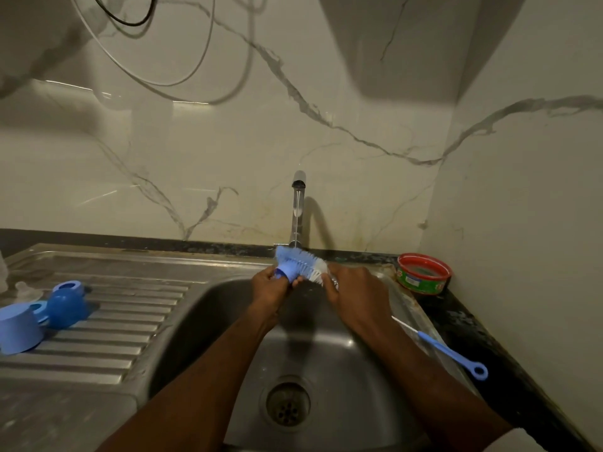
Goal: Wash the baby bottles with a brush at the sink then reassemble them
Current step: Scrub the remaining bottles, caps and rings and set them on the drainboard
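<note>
Over the steel sink (228, 298), under the tap (298, 210), my left hand (272, 285) grips a small blue ring-shaped bottle part (287, 270). A blue and white bottle brush (306, 261) passes through or against it, its bristles sticking out to the upper left. My right hand (355, 288) grips the brush at its hidden handle end. A thin stream of water falls from the tap onto the bristles. On the drainboard at the left lie a blue cap (16, 327), a round blue part (67, 308), a blue ring (70, 285) and a clear teat (24, 288).
A thin blue nipple brush (450, 350) lies on the sink's right rim. A red and green tub (423, 273) stands on the dark counter in the back right corner. The drain (287, 404) is open in the basin. Marble walls close in behind and to the right.
</note>
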`<state>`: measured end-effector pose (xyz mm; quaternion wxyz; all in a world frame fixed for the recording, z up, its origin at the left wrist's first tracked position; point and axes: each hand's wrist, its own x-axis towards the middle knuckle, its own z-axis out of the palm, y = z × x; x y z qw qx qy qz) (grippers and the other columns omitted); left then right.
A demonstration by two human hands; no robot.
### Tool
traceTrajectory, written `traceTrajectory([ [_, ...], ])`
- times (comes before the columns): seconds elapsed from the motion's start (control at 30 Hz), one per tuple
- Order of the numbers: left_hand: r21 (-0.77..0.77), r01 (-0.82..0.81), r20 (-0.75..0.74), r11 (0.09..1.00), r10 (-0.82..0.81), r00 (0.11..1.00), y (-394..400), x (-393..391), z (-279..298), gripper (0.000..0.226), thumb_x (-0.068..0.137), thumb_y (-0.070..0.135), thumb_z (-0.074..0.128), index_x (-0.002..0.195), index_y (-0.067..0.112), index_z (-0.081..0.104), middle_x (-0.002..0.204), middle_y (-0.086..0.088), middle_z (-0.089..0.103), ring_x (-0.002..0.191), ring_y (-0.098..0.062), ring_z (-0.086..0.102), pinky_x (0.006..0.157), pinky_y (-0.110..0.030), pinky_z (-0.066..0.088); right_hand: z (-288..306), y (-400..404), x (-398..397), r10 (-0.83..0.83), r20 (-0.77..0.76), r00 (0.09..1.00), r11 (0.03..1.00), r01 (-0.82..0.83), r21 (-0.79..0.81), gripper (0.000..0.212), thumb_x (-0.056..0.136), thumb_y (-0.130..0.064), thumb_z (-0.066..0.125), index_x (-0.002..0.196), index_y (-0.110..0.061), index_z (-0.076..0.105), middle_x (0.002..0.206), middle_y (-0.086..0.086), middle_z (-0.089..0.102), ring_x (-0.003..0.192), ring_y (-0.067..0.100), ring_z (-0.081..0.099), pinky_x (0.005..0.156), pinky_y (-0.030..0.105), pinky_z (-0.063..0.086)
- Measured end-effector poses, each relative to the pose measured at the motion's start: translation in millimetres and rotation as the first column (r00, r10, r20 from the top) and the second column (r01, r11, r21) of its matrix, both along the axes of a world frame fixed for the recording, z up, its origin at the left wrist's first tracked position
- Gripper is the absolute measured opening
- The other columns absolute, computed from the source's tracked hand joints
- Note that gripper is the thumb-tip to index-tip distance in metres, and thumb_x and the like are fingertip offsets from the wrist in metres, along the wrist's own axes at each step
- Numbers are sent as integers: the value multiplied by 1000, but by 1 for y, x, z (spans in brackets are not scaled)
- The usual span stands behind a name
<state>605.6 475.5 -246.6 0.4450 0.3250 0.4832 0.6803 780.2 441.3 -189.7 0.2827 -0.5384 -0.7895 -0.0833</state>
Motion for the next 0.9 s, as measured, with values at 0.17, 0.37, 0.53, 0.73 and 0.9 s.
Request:
traceTrajectory([
  [0.17,71,103,23,992,-105,994,2,4,0,28,92,18,72,117,6,69,114,-18,73,109,-31,69,98,-43,55,-1,-2,4,49,1,999,999,-49,3,34,102,-49,46,125,-30,62,108,1,72,94,22,67,72,32,46],
  [0.37,-9,16,-49,1000,-16,999,10,7,-3,25,86,23,79,107,11,71,103,-12,75,96,-25,72,77,-31,59,0,5,7,-55,-25,998,998,55,-13,34,102,-48,48,127,-30,63,109,1,72,94,21,67,76,33,49],
  [0.53,-47,-28,-142,999,21,990,10,0,-3,32,91,27,72,115,6,65,95,-8,70,91,-20,68,81,-35,59,-5,0,5,106,-23,994,994,-106,-9,34,99,-50,50,121,-30,65,104,-1,73,90,21,68,77,37,55],
  [0.73,-56,-55,-166,997,45,985,7,-1,-2,21,89,12,76,108,4,73,96,-14,74,84,-19,69,65,-21,51,-3,7,4,-36,-55,998,999,35,-34,32,101,-49,49,124,-32,63,107,0,72,92,20,67,81,39,55],
  [0.9,-86,31,17,996,-29,999,7,4,0,34,88,26,78,116,9,69,102,-13,75,93,-25,73,66,-28,59,-7,-1,5,94,-5,996,994,-95,-58,34,100,-49,50,125,-31,64,109,-1,72,94,22,67,79,35,53],
])
